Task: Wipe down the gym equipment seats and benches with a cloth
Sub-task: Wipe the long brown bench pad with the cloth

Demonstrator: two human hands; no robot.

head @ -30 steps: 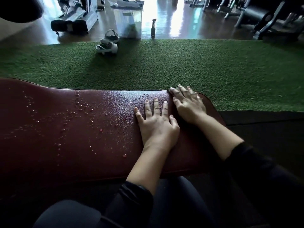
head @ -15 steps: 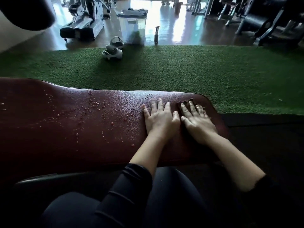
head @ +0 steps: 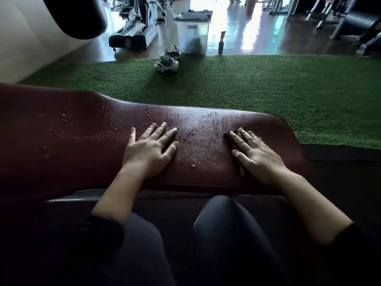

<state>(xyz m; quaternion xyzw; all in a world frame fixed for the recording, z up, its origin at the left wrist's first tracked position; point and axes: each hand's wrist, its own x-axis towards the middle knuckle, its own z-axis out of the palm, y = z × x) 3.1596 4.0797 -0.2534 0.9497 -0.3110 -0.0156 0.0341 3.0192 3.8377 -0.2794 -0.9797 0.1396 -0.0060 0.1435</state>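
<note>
pressing bench (head: 82,141), cloth (head: 231,134) mostly hidden

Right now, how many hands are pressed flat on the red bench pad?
2. The left hand lies mid-pad among the droplets; the right hand lies nearer the pad's right end, a dark cloth under its fingertips.

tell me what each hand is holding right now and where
Neither grips anything. The left hand lies flat on the bench; the right hand presses a dark cloth under its fingers.
</note>
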